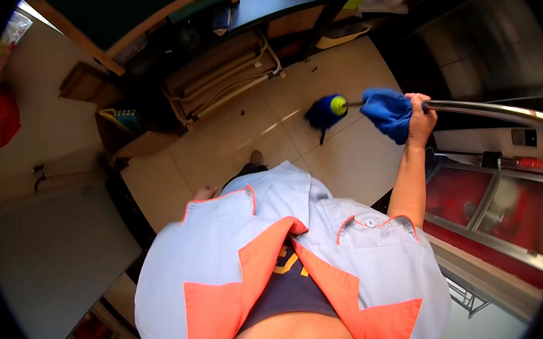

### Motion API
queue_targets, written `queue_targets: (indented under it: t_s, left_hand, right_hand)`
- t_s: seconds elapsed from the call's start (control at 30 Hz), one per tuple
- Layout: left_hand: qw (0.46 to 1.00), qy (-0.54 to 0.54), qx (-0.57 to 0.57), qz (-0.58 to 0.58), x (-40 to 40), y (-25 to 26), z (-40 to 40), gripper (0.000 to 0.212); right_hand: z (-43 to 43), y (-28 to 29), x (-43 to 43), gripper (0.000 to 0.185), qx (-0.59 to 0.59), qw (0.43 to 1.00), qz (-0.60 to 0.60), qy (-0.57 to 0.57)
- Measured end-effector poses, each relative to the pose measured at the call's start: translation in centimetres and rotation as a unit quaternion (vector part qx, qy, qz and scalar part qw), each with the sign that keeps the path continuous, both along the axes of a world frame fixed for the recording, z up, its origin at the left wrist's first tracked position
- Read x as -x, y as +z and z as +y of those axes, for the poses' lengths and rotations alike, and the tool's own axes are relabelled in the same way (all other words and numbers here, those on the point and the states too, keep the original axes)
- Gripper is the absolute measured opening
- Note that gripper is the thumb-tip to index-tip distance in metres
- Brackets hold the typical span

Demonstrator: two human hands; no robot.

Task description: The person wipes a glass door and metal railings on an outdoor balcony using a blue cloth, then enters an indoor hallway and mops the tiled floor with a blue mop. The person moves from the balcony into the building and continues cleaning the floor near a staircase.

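Note:
My right hand (422, 119) is closed around a shiny metal mop handle (494, 110), with a blue cloth (387, 113) bunched against it. The pole runs past my hand to the right edge. Its other end passes behind the cloth and comes out at a yellow-green hub (339, 105). A dark blue mop head (322, 113) hangs from that hub over the tiled floor (277, 107). Only a small part of my left hand (205, 193) shows beside the jacket (212, 242); its fingers are mostly hidden, so any hold cannot be made out.
Folded furniture with tubular metal frames (226, 78) leans under a dark counter (281, 1). To the right is a glass-topped cabinet (488, 188) with red contents. A pale tabletop (56, 247) borders the left. One shoe (256, 157) shows ahead; small dark debris (242, 112) dots the floor.

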State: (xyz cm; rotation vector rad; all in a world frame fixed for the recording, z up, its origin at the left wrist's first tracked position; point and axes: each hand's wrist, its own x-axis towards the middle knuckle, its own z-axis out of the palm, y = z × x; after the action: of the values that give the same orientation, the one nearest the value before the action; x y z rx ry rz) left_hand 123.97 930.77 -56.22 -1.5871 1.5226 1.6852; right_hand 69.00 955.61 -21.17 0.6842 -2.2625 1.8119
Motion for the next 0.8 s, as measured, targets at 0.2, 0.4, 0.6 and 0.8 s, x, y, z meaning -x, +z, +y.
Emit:
queue_targets:
  t_s: [0.2, 0.4, 0.6, 0.8]
  left_hand:
    - [0.993, 0.070, 0.098, 0.011, 7.2, 2.8, -2.1, 0.028]
    - [0.981, 0.142, 0.120, -0.050, 10.0, 7.3, 1.7, 0.031]
    - [0.952, 0.180, 0.204, 0.141, 24.0, 19.7, 4.4, 0.035]
    - [0.829, -0.063, 0.410, 0.375, 43.0, 35.9, 3.3, 0.073]
  right_hand:
    - [-5.5, -3.8, 9.0, 0.007, 0.014, 0.999, 0.011, 0.042]
    - [-10.4, -11.4, 16.6, 0.015, -0.029, 0.991, -0.057, 0.118]
    - [-13.5, -15.7, 20.6, 0.014, -0.107, 0.967, -0.110, 0.205]
    - [-17.1, -14.6, 15.4, 0.018, -0.182, 0.886, -0.075, 0.421]
